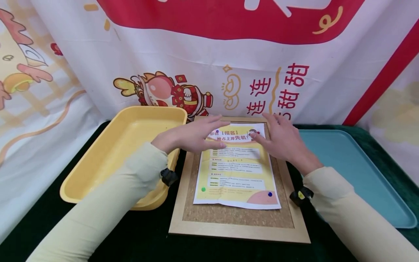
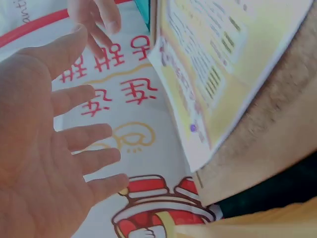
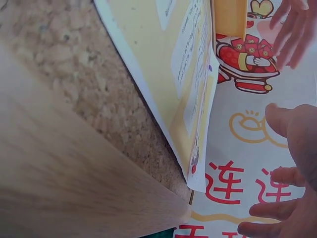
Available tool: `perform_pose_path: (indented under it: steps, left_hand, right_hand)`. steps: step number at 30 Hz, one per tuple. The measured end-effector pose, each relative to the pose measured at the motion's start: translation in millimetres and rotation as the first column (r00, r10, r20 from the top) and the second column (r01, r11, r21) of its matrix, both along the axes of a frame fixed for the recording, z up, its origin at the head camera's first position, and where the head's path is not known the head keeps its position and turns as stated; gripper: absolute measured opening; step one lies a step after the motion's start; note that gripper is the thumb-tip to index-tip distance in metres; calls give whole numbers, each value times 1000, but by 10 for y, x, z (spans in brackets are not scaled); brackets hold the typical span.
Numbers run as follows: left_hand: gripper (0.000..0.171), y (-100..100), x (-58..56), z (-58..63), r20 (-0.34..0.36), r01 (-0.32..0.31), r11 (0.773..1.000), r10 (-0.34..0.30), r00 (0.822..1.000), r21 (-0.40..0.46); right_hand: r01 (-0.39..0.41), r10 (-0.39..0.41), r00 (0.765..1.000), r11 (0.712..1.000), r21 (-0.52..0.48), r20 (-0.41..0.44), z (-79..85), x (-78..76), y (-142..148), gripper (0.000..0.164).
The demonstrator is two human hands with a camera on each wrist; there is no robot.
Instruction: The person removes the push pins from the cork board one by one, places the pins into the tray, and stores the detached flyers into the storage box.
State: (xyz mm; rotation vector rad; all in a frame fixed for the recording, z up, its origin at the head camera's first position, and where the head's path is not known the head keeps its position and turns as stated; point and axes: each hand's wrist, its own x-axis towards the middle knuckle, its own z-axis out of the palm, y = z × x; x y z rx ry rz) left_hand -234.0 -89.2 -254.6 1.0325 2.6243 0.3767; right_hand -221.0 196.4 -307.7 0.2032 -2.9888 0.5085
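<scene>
While the left hand (image 1: 200, 137) and right hand (image 1: 285, 140) hover near the flyer (image 1: 235, 174) — fingers extended, gripping nothing — any touch would best be gentle (avoiding the pushpins (image 1: 270, 194)).

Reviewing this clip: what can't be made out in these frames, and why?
- Head: fine print on the sheet, too small and blurred to read.
- Head: part of the yellow tray, behind the left sleeve.
- Head: part of the blue tray, behind the right sleeve.
- Head: the banner's white lettering, cut by the top edge.
- Right wrist: part of the right hand, cut by the right edge.
</scene>
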Motion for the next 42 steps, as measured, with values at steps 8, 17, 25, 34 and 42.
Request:
perform_pose_path:
  steps: [8,17,25,34,42]
  left_hand:
    - [76,-6,-52,-132,139,27,997,-16,990,-75]
    - [77,95,-71,-303,219,46,987,-11,976,-156]
    - [82,87,-52,-461,231,-19,972,74,970,-234]
    - [84,46,-74,-512,239,-32,966,96,966,-256]
    - [85,18,-102,-555,222,-57,964,117,968,-259]
  right_hand:
    - [-15,15,1000,999,-33,12,-19,3,8,89]
    - [-31,33,999,997,-65,30,10,20,-34,85]
    - [-28,30,999,997,-66,36,5,10,-56,85]
    - [-47,51,998,993,-106,39,28,-33,-116,83]
    - [-56,72,995,975,-214,68,57,-125,-214,78]
